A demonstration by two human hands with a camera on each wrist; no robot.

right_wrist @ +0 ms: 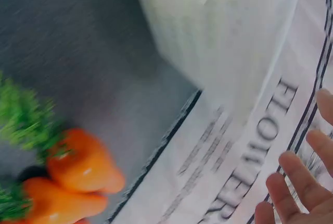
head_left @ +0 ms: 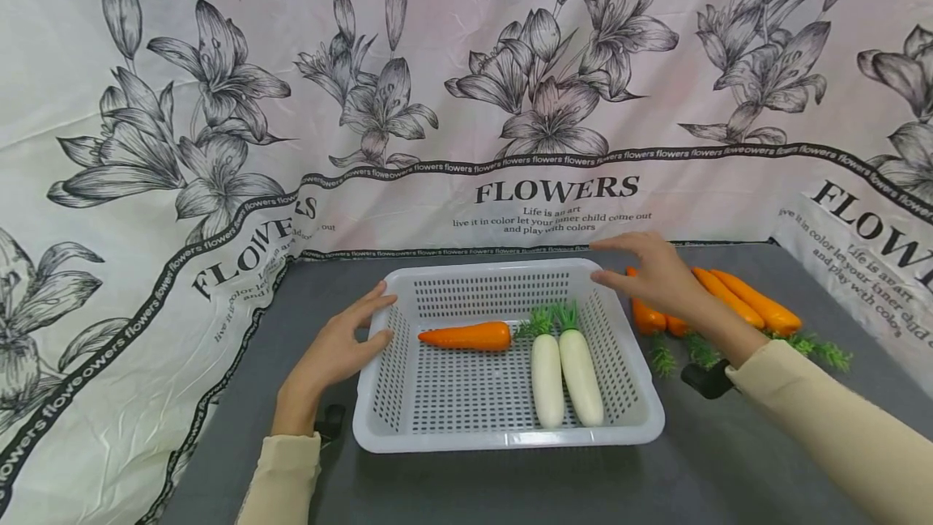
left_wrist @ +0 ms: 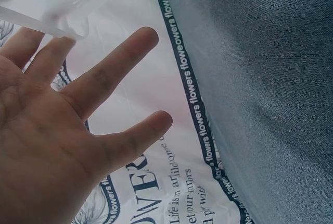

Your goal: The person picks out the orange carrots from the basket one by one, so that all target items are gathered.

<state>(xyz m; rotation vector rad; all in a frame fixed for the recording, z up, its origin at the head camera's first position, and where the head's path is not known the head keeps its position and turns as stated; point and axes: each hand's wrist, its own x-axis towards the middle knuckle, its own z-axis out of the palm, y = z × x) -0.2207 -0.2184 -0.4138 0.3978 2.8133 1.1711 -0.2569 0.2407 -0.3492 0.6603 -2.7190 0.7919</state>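
Note:
A white perforated plastic basket (head_left: 503, 437) stands on the dark grey table. Inside lie a carrot (head_left: 470, 336), pointing left, and two white radishes (head_left: 547, 383) with green tops, side by side at the right. My left hand (head_left: 337, 347) is at the basket's left rim; in the left wrist view its thumb and fingers are spread, two of them right at the rim (left_wrist: 31, 21). My right hand (head_left: 659, 278) hovers by the back right corner, fingers extended and holding nothing. In the right wrist view its fingertips (right_wrist: 294, 169) are apart from the basket wall (right_wrist: 208, 31).
Several carrots (head_left: 758, 302) with green tops lie on the table right of the basket, under and beyond my right forearm. A white flower-printed cloth (head_left: 394, 217) rises behind the table and along both sides.

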